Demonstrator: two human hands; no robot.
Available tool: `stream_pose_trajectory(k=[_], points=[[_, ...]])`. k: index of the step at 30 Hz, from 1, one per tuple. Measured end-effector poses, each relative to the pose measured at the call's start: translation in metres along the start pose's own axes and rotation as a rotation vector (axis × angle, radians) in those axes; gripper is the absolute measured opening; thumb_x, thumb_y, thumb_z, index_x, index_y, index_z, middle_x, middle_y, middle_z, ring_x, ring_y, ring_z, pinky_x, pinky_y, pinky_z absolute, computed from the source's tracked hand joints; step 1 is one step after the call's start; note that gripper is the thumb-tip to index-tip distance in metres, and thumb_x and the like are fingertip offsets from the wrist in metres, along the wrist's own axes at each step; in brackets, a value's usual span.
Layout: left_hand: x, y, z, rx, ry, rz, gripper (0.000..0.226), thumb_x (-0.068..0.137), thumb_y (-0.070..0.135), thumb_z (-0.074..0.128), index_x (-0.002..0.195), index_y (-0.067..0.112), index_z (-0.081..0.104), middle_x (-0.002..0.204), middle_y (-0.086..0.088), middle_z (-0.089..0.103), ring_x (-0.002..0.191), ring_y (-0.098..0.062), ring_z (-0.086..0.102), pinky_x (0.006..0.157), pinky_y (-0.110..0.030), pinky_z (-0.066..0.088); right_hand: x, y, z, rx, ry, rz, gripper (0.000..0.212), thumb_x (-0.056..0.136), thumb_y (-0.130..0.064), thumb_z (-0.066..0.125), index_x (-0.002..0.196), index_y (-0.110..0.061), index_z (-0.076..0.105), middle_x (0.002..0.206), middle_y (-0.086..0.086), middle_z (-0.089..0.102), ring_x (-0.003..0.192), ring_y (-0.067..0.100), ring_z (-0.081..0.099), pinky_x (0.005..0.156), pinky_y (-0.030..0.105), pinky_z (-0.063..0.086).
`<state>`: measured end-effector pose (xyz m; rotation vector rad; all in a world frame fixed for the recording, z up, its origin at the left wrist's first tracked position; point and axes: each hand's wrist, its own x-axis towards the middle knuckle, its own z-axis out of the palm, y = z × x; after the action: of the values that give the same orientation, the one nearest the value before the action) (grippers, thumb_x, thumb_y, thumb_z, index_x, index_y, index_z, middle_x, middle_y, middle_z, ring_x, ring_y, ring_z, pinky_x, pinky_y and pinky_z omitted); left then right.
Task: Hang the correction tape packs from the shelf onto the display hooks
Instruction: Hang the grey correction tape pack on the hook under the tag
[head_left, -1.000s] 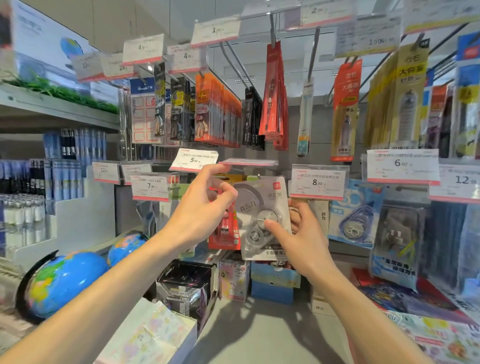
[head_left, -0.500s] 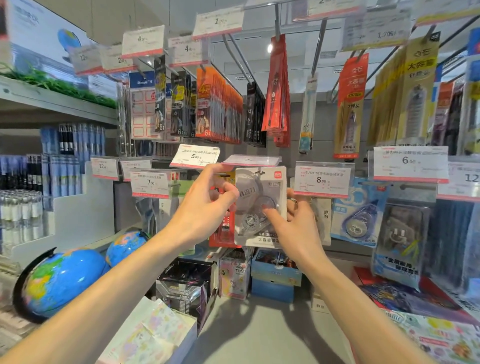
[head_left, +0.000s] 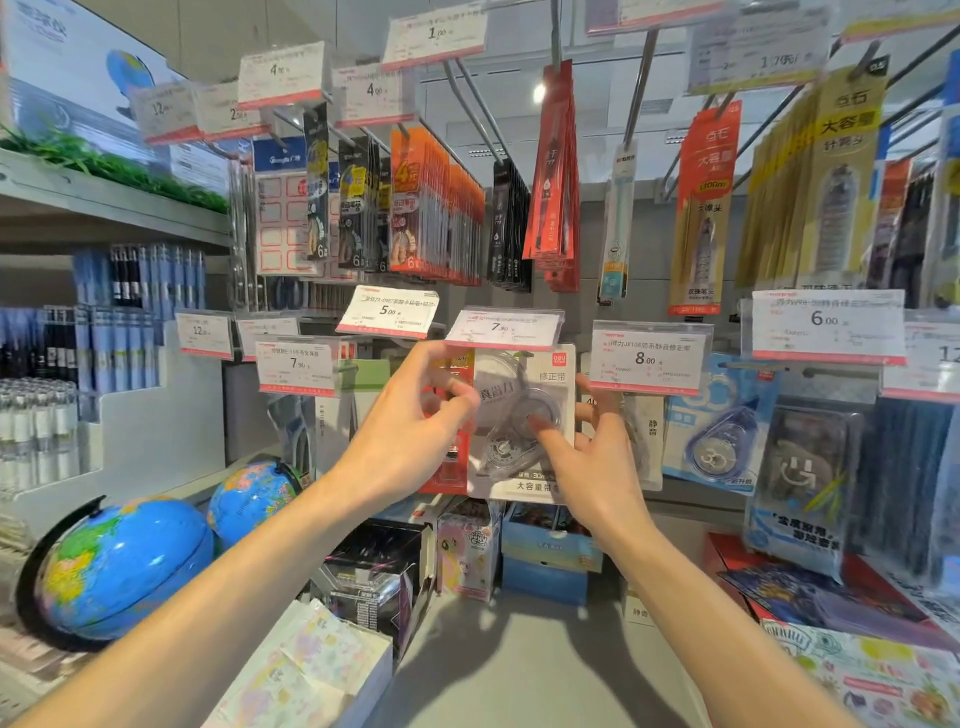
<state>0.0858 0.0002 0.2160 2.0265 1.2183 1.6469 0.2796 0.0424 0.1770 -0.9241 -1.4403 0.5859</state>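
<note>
A grey correction tape pack (head_left: 524, 415) with a clear blister is held up against the display, its top edge tucked just under the 7.90 price tag (head_left: 504, 328). The hook behind that tag is hidden. My left hand (head_left: 410, 431) pinches the pack's left edge with thumb and curled fingers. My right hand (head_left: 592, 467) has its thumb on the blister front and its fingers behind the pack's right side. More correction tape packs hang to the right: a blue one (head_left: 719, 441) and a dark one (head_left: 800, 483).
Long hooks with pen refill packs (head_left: 436, 208) hang overhead. Two globes (head_left: 124, 561) stand at lower left beside a patterned box (head_left: 311, 670). Small boxes (head_left: 550, 551) line the grey shelf (head_left: 519, 665) below the hooks. Printed books (head_left: 872, 670) lie at lower right.
Both hands have lifted the pack up and towards the display; its top has gone from below the price tags to right under the 7.90 tag.
</note>
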Motion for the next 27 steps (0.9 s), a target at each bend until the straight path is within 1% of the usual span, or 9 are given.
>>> stream_pose_trajectory(k=[3,6,9,12,16,19,22,25,27], points=[[-0.002,-0.016,0.009,0.012,0.000,-0.021,0.036,0.097,0.027,0.064,0.121,0.050,0.048,0.098,0.014,0.069,0.089,-0.013,0.070,0.077,-0.044,0.061,0.000,0.006,0.000,-0.016,-0.006,0.010,0.028,0.096,-0.043,0.071,0.100,-0.041,0.044,0.116,-0.003,0.072,0.101,0.012,0.074,0.087,0.042,0.063],[-0.004,-0.033,0.021,0.126,0.055,-0.047,0.039,0.100,0.029,0.063,0.135,0.037,0.050,0.122,0.012,0.064,0.106,0.004,0.062,0.091,-0.026,0.050,0.002,0.008,0.001,-0.028,-0.014,-0.005,0.024,0.097,-0.042,0.070,0.099,-0.041,0.046,0.111,-0.005,0.074,0.093,0.005,0.075,0.078,0.026,0.062],[-0.001,-0.044,0.032,0.087,0.059,-0.122,0.047,0.102,0.032,0.059,0.147,0.033,0.046,0.137,0.009,0.060,0.122,-0.004,0.059,0.107,-0.035,0.048,0.002,0.010,0.003,-0.041,-0.014,-0.019,0.019,0.099,-0.042,0.067,0.101,-0.045,0.049,0.109,-0.002,0.073,0.097,0.019,0.075,0.084,0.045,0.064],[0.003,-0.053,0.042,-0.007,0.007,-0.109,0.045,0.104,0.030,0.056,0.147,0.038,0.046,0.122,0.014,0.069,0.103,0.006,0.066,0.095,-0.034,0.057,0.001,0.011,0.004,-0.036,-0.040,-0.038,0.025,0.101,-0.042,0.064,0.116,-0.057,0.051,0.116,0.000,0.073,0.105,0.019,0.073,0.090,0.043,0.062],[0.006,-0.071,0.051,-0.017,0.012,-0.063,0.050,0.101,0.038,0.057,0.148,0.047,0.040,0.110,0.019,0.070,0.095,0.008,0.068,0.083,-0.025,0.055,-0.002,0.020,0.001,-0.150,0.010,-0.035,0.015,0.098,-0.042,0.063,0.105,-0.032,0.056,0.105,0.001,0.072,0.095,0.022,0.071,0.084,0.048,0.061],[0.012,-0.081,0.056,-0.018,0.018,-0.047,0.056,0.096,0.042,0.056,0.149,0.051,0.039,0.101,0.018,0.075,0.084,-0.002,0.070,0.072,-0.011,0.050,-0.004,0.020,0.004,-0.192,0.030,-0.104,0.040,0.099,-0.033,0.064,0.121,-0.064,0.049,0.108,-0.006,0.073,0.103,0.021,0.070,0.089,0.045,0.059],[0.022,-0.088,0.062,0.005,0.007,-0.064,0.055,0.102,0.049,0.052,0.153,0.051,0.033,0.092,-0.005,0.078,0.068,-0.024,0.066,0.067,-0.027,0.052,0.004,0.019,0.011,-0.243,0.035,-0.104,0.061,0.101,-0.033,0.064,0.123,-0.084,0.039,0.106,0.012,0.077,0.100,0.035,0.070,0.085,0.049,0.058],[0.031,-0.091,0.068,0.014,0.010,-0.086,0.059,0.099,0.068,0.043,0.154,0.054,0.027,0.132,0.001,0.068,0.108,-0.023,0.072,0.098,-0.047,0.057,0.016,0.029,0.016,-0.283,0.037,-0.055,0.077,0.103,-0.048,0.059,0.163,-0.048,0.011,0.114,0.008,0.077,0.105,0.024,0.065,0.080,0.031,0.045],[0.034,-0.092,0.071,0.026,-0.017,-0.108,0.062,0.098,0.072,0.037,0.156,0.054,0.020,0.157,0.004,0.050,0.135,-0.024,0.057,0.113,-0.054,0.045,0.017,0.033,0.017,-0.275,0.036,-0.055,0.080,0.102,-0.050,0.059,0.163,-0.045,0.008,0.101,-0.025,0.075,0.095,-0.002,0.068,0.078,0.017,0.042]])
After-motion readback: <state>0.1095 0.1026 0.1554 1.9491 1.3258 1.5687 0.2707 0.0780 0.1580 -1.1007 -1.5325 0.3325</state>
